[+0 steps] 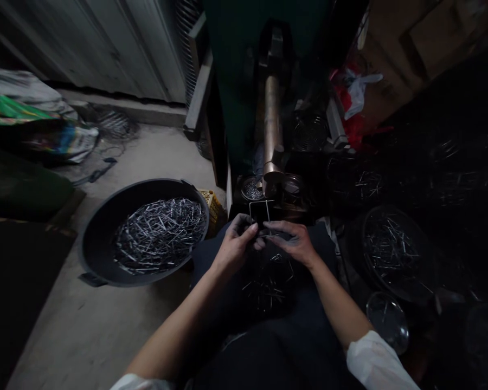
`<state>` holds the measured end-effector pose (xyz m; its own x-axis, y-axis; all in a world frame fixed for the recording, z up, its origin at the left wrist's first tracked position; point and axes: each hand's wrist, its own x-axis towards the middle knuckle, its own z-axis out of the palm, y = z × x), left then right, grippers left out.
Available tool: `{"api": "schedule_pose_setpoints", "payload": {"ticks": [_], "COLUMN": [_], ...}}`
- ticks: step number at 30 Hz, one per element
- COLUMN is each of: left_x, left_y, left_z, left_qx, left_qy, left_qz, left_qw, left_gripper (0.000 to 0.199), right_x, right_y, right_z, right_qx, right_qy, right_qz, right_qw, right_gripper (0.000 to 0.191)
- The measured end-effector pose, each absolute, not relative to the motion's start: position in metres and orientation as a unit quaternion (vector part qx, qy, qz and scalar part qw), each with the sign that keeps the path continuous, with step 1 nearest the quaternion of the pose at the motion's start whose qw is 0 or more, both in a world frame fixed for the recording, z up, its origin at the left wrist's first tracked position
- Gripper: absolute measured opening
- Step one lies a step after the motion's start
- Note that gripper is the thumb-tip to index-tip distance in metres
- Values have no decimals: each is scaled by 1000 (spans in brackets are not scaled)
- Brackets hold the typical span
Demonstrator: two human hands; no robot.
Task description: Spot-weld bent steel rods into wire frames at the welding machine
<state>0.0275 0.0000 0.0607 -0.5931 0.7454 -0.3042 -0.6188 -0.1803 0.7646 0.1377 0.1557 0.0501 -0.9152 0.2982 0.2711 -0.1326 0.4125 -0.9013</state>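
Between my two hands is a thin bent metal wire piece (262,202), its squared top pointing toward the machine. My left hand (239,236) is closed, with thumb and fingers pinched on the wire's left leg. My right hand (291,240) pinches the right leg with its fingertips. Just beyond the wire stands the machine's round metal arm (273,127), its end close to the wire; I cannot tell whether they touch. Below my hands, several loose wire pieces (270,290) lie on dark cloth over my lap.
At left, a large black basin (90,238) holds a heap of metal wire pieces, beside a yellow crate (211,206). A small dish (252,188) of metal bits sits by the machine. On the right are a dark basin (368,260) with wires and a clear bowl (387,322).
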Motion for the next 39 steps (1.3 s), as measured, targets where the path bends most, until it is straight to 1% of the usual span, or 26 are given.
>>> {"api": "schedule_pose_setpoints", "payload": {"ticks": [20,23,26,29,35,39], "left_x": [17,14,2,-18,-44,-45], "left_y": [6,6,14,30,53,55], "left_z": [64,63,60,60,66,66], "left_qx": [62,72,86,88,94,96], "left_qy": [441,461,478,486,482,482], "left_qz": [771,760,764,773,786,785], "left_qw": [455,452,424,399,375,377], "left_gripper": [43,40,41,45,45,44], "right_x": [129,128,118,101,76,73], "right_y": [157,156,162,177,199,199], "right_z": [54,53,54,57,60,56], "right_qx": [-71,-81,-119,-149,-182,-194], "right_qy": [-782,-785,-797,-801,-754,-743], "right_qz": [589,586,554,533,604,613], "right_qw": [192,184,210,227,180,185], "right_gripper": [31,33,36,29,32,31]}}
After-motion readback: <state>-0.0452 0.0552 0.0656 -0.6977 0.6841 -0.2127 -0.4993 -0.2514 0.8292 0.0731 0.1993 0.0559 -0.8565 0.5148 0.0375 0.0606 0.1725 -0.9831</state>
